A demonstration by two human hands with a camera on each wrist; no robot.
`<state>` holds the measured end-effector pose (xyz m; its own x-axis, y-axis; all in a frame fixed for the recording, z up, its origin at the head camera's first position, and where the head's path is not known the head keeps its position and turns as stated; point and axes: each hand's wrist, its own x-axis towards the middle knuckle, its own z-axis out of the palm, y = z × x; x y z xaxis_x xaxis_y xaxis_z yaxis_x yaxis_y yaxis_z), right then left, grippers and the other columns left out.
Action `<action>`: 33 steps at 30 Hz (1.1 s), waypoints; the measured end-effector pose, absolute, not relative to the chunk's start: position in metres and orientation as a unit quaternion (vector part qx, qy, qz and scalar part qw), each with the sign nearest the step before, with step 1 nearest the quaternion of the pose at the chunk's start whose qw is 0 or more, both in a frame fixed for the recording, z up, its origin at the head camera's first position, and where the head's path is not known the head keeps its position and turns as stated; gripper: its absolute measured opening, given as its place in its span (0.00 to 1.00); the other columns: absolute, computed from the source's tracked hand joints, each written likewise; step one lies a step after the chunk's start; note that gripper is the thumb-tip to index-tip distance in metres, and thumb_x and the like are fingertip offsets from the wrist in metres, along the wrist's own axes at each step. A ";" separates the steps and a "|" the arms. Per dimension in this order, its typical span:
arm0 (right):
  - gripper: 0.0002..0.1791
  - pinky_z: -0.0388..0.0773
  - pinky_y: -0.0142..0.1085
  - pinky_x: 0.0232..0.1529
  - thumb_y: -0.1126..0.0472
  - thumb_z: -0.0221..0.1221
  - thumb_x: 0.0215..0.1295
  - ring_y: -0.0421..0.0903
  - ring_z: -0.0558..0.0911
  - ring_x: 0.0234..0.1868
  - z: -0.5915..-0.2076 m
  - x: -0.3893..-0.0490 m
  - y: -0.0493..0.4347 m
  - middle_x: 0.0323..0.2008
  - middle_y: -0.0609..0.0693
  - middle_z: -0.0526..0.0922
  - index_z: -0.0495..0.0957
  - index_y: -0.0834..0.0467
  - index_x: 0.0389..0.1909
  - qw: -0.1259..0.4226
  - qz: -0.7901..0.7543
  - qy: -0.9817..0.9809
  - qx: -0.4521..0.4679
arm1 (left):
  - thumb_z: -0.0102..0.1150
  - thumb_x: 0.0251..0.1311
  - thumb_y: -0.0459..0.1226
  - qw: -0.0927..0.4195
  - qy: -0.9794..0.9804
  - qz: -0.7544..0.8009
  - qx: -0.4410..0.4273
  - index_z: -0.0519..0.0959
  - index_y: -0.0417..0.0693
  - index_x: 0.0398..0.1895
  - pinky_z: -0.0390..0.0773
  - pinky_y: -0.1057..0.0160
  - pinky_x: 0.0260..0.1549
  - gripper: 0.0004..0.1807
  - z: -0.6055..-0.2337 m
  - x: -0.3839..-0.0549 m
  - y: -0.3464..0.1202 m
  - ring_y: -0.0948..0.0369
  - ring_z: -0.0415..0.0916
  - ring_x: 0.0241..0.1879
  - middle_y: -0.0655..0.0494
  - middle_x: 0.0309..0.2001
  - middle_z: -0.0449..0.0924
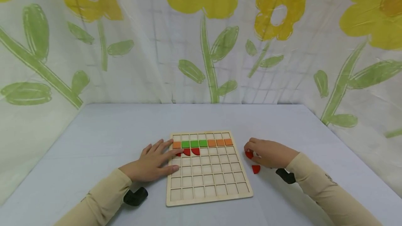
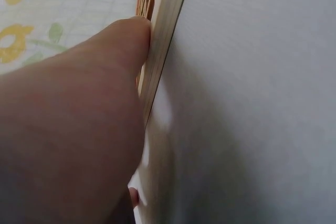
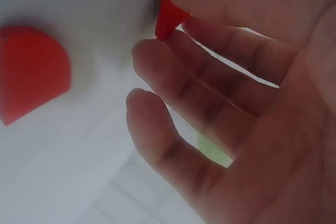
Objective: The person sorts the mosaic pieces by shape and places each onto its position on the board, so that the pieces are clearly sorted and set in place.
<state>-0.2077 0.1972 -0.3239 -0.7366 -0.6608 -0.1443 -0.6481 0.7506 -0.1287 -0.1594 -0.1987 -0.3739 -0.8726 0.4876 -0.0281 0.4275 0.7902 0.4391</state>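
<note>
A wooden grid board [image 1: 194, 183] lies on the table. My left hand [image 1: 152, 165] rests along its left side with fingers spread, the fingertips over the upper-left squares and the thumb on the rim. On the board, a row holds several orange squares [image 1: 220, 142] and three green squares [image 1: 194, 144]. Below it are three red quarter-circle pieces [image 1: 195, 151], the leftmost partly covered by my fingers. To the right of the board, my right hand [image 1: 267, 152] pinches a red piece [image 3: 170, 17] between thumb and fingers. Another red quarter-circle piece [image 1: 255, 169] lies on the table close by.
The white table [image 1: 125, 125] extends around the board. Behind it hangs a pale curtain [image 1: 141, 62] printed with yellow flowers and green leaves. A black wrist device sits at each sleeve, the left one [image 1: 135, 196] close to the table.
</note>
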 end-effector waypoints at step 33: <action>0.04 0.77 0.32 0.42 0.57 0.62 0.65 0.37 0.77 0.36 -0.320 -0.221 0.073 0.39 0.42 0.78 0.78 0.50 0.39 0.043 0.009 0.873 -0.486 | 0.43 0.65 0.63 0.075 0.941 0.218 0.248 0.59 0.70 0.72 0.36 0.31 0.63 0.33 -0.375 -0.160 -0.201 0.40 0.35 0.74 0.47 0.76 0.44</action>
<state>-0.2212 0.0735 -0.3196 -0.5236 -0.8478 -0.0841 -0.8494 0.5271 -0.0258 -0.1598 -0.2010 -0.3754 -0.8653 0.5001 -0.0333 0.4345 0.7817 0.4475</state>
